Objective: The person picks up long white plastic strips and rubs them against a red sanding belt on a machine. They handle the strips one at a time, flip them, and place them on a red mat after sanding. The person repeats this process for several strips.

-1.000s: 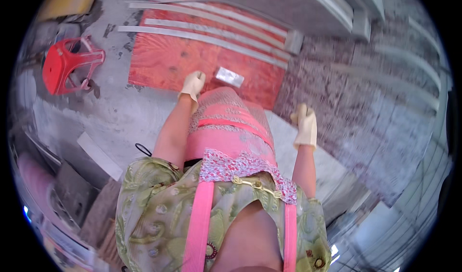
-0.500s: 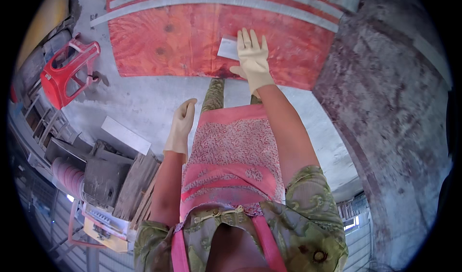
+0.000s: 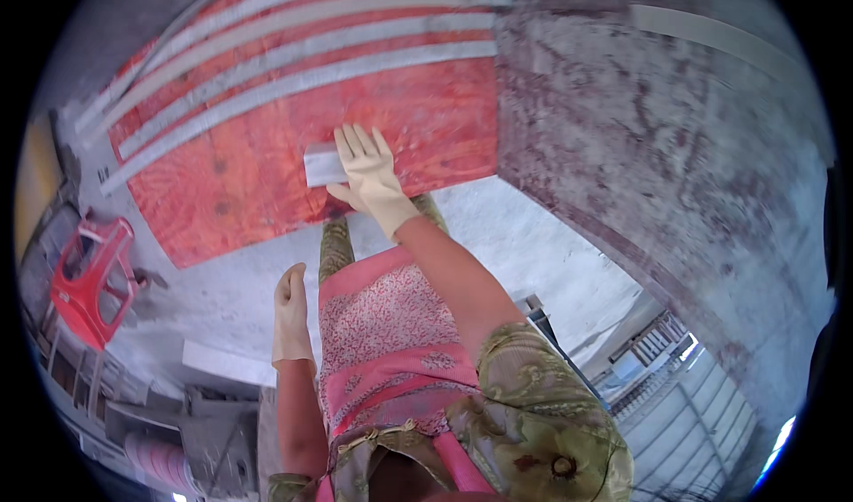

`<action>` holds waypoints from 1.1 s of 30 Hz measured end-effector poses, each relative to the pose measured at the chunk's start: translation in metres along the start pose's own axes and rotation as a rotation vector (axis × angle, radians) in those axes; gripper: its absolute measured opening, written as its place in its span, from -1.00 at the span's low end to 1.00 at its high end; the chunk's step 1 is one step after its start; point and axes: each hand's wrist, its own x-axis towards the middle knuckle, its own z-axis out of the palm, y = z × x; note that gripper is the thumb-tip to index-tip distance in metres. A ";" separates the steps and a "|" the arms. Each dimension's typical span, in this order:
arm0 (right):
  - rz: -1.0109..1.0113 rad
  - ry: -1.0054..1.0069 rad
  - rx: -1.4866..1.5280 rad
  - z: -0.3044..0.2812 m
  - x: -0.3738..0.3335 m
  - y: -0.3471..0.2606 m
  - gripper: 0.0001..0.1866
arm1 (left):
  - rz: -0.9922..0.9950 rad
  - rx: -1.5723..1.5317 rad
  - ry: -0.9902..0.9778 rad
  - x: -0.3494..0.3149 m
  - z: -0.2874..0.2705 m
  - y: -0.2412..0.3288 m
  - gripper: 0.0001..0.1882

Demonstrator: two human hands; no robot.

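My right hand [image 3: 365, 169], in a cream rubber glove, lies flat with its fingers stretched out on a red-orange board [image 3: 258, 169]. It overlaps the right end of a small white rectangular block [image 3: 322, 165] on that board; how the palm meets the block is hidden. My left hand [image 3: 290, 311], in a matching glove, hangs beside the pink apron [image 3: 382, 315] and touches nothing. Its fingers are drawn together and curled, and nothing shows in them. Several long white strips [image 3: 293, 93] lie side by side across the far part of the board.
A red plastic stool [image 3: 89, 280] lies tipped on the floor at the left. Near it are a pale slab [image 3: 229, 360] and a dark grey container [image 3: 218, 444]. A large surface stained grey and maroon [image 3: 657, 147] fills the right side.
The view has swung right, so the board and stool appear lower and further left. My right hand stays at the white block. My left hand still hangs by the apron.
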 end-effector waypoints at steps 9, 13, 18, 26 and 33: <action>0.378 0.381 0.681 -0.153 -0.086 0.061 -0.51 | 0.321 0.002 -0.177 -0.017 -0.010 0.085 -0.59; 0.576 0.385 0.952 -0.209 -0.148 0.091 -0.43 | 0.656 0.014 -0.369 -0.009 0.019 0.141 -0.47; 0.545 0.456 0.951 -0.237 -0.216 0.096 -0.43 | 1.046 0.150 -0.485 -0.140 0.117 0.321 -0.28; 0.740 0.514 1.251 -0.138 -0.296 0.134 -0.29 | 1.933 0.328 -0.229 -0.391 0.288 0.492 0.20; 0.630 0.716 1.482 -0.200 -0.292 0.141 -0.49 | 1.710 0.300 -0.158 -0.424 0.298 0.481 -0.30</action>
